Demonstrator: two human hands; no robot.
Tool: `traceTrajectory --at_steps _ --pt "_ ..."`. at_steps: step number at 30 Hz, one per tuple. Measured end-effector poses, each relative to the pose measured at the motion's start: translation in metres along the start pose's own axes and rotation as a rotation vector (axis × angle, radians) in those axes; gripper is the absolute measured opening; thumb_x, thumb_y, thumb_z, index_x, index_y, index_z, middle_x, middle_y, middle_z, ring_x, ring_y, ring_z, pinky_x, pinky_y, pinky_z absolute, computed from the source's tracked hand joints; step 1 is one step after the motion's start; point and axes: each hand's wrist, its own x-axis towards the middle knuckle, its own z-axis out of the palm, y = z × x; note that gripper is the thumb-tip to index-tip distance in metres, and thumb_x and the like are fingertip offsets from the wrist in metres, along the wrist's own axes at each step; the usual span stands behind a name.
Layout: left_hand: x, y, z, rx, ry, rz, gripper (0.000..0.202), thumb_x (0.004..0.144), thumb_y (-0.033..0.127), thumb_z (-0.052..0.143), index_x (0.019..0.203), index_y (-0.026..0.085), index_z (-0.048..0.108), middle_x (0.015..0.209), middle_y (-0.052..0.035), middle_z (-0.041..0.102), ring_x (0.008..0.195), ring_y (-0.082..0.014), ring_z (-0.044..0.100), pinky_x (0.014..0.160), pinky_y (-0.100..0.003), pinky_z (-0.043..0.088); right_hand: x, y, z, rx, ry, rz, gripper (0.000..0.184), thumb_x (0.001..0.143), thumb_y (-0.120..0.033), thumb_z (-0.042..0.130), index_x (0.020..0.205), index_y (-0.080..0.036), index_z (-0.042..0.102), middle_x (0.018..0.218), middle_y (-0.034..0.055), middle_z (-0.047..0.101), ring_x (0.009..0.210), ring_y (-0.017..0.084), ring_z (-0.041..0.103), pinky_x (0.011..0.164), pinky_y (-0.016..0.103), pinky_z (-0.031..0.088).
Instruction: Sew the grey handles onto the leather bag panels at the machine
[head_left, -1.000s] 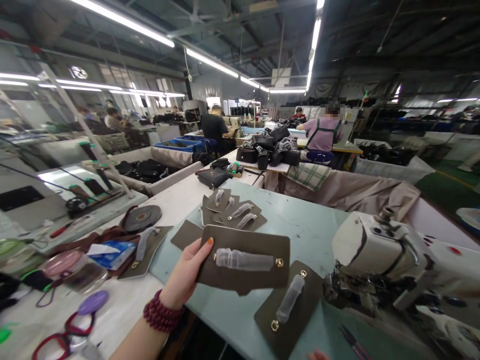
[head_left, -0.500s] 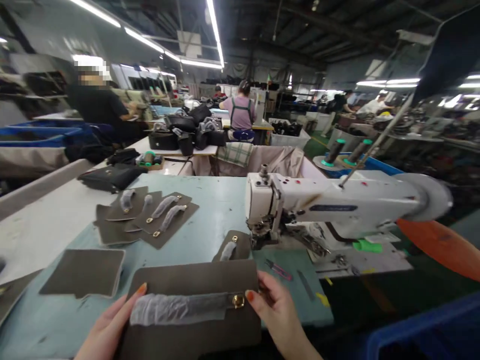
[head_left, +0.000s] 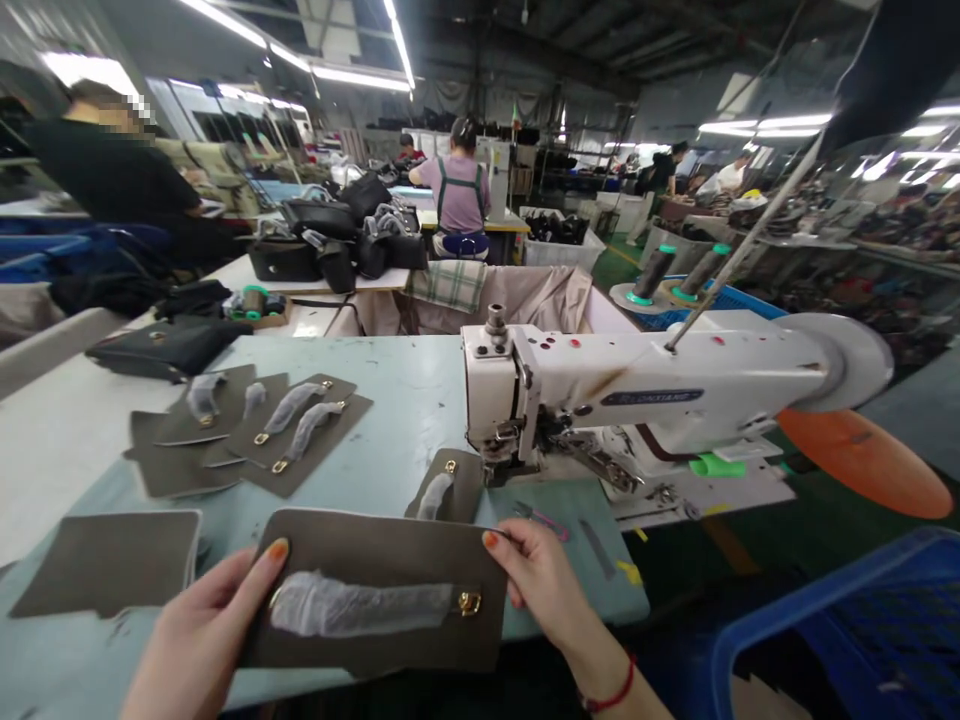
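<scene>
Both hands hold one olive-brown leather panel (head_left: 390,560) flat above the near edge of the pale green table (head_left: 405,400). A strap wrapped in clear plastic (head_left: 360,607) with a brass ring (head_left: 470,603) lies across the panel. My left hand (head_left: 199,635) grips its left edge, thumb on top. My right hand (head_left: 536,580) pinches its right edge. Just beyond the panel lies another piece (head_left: 448,485) by the needle of a white sewing machine (head_left: 637,400).
A fan of similar panels (head_left: 255,435) and a plain panel (head_left: 109,565) lie to the left. Dark bags (head_left: 337,250) are piled on the far table. Other people work at benches behind. A blue crate (head_left: 840,640) stands at lower right.
My view swung right from the left bench to the sewing machine. My right hand joined the left on the panel, and the panel now sits a little lower and nearer me.
</scene>
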Motion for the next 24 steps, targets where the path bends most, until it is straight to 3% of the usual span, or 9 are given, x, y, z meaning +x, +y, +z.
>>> traceTrajectory --at_steps 2,4,6,8,11,17,24 --pt "0.007 0.004 0.015 -0.309 -0.121 -0.116 0.056 0.058 0.073 0.067 0.088 0.026 0.069 0.084 -0.0033 0.074 0.081 -0.0263 0.068 0.054 -0.028 0.056 0.006 0.014 0.006 0.091 0.088 0.024 0.041 0.083 -0.054 0.058 0.076 -0.014 0.057 0.048 -0.0073 0.041 0.034 0.003 0.035 0.035 0.014 0.022" --pt "0.010 0.002 0.041 -0.575 -0.260 -0.160 0.060 0.061 0.078 0.060 0.089 0.025 0.069 0.093 -0.0057 0.074 0.084 -0.0257 0.069 0.061 -0.031 0.058 0.010 0.025 0.015 0.185 0.151 0.043 0.041 0.084 -0.055 0.057 0.082 -0.014 0.057 0.046 -0.0061 0.046 0.036 0.005 0.044 0.037 0.013 0.031" --pt "0.009 -0.003 0.074 -0.650 -0.338 -0.143 0.047 0.068 0.065 0.066 0.093 0.025 0.067 0.101 -0.0053 0.073 0.088 -0.0243 0.068 0.070 -0.032 0.058 0.013 0.032 0.025 0.256 0.151 0.060 0.043 0.084 -0.056 0.055 0.089 -0.014 0.058 0.053 -0.0015 0.056 0.044 0.010 0.057 0.043 0.015 0.041" --pt "0.009 -0.007 0.106 -0.623 -0.329 -0.155 0.032 0.074 0.042 0.070 0.100 0.026 0.063 0.105 -0.0028 0.072 0.090 -0.0225 0.068 0.075 -0.034 0.058 0.017 0.034 0.028 0.254 0.113 0.053 0.045 0.085 -0.057 0.054 0.094 -0.014 0.059 0.069 0.0042 0.064 0.057 0.014 0.066 0.048 0.018 0.048" --pt "0.016 -0.005 0.141 -0.583 -0.325 -0.222 0.034 0.077 0.028 0.069 0.109 0.028 0.056 0.100 -0.0005 0.072 0.080 -0.0201 0.070 0.072 -0.036 0.059 0.027 0.033 0.020 0.125 0.047 0.034 0.046 0.087 -0.057 0.050 0.090 -0.013 0.060 0.074 0.0059 0.065 0.062 0.016 0.068 0.045 0.017 0.047" --pt "0.047 0.009 0.161 -0.529 -0.430 -0.190 0.037 0.073 0.020 0.073 0.106 0.021 0.057 0.098 -0.0063 0.072 0.073 -0.0210 0.071 0.065 -0.035 0.061 0.051 0.035 -0.010 -0.073 -0.022 0.040 0.045 0.090 -0.053 0.047 0.073 -0.013 0.057 0.066 0.0045 0.065 0.049 0.008 0.058 0.040 0.014 0.038" --pt "0.071 0.020 0.171 -0.526 -0.459 -0.130 0.037 0.070 0.015 0.073 0.105 0.020 0.061 0.099 -0.0041 0.072 0.070 -0.0168 0.070 0.063 -0.028 0.061 0.070 0.039 -0.005 0.018 0.108 0.032 0.044 0.086 -0.053 0.053 0.066 -0.014 0.056 0.055 0.0008 0.061 0.045 0.008 0.056 0.045 0.016 0.042"
